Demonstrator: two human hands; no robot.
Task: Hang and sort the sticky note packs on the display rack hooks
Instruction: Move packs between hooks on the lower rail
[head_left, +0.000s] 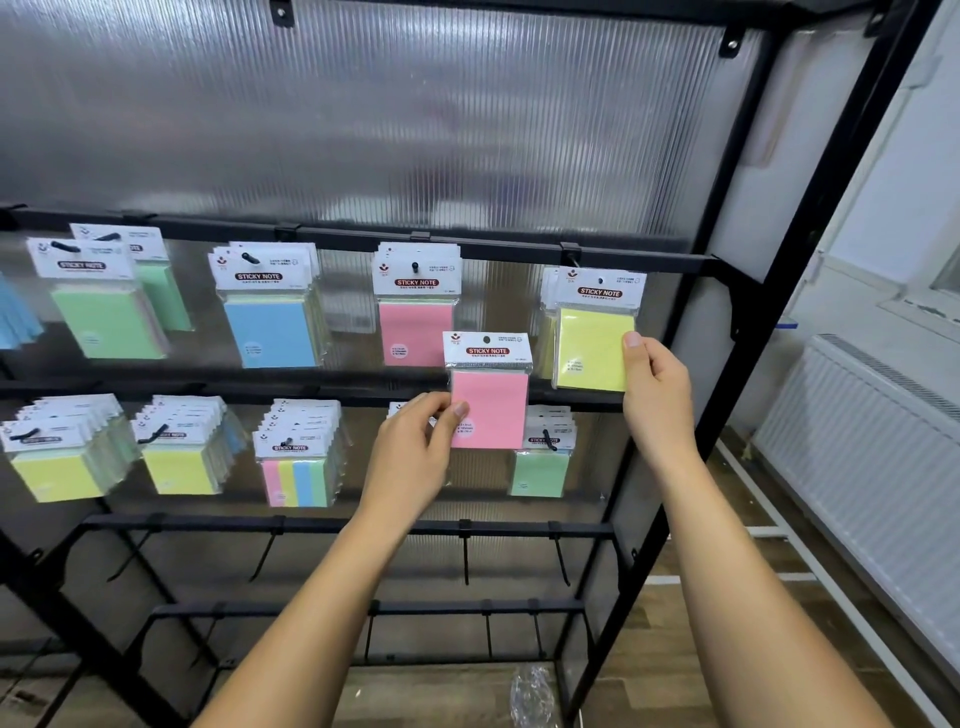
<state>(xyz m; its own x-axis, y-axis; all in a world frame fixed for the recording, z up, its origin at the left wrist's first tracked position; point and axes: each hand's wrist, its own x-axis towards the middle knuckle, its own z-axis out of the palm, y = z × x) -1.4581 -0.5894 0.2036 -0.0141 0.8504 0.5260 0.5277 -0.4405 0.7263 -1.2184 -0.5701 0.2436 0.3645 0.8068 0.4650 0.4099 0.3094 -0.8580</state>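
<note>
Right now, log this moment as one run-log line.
left hand: pinches loose pink sticky note pack, off hook | right hand: grips hung yellow sticky note pack | pink hung packs: upper row

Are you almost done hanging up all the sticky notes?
Getting there. Many packs already hang on the top rows, like the blue packs and pink packs. The left hand holds a loose pink pack, not yet hooked; the right hand grips the hanging yellow pack. The lower hooks hold no packs.

A shop-style stockroom: a black display rack (691, 395) with hooks carrying sticky note packs (270, 306), a radiator (872, 441) at right.
</note>
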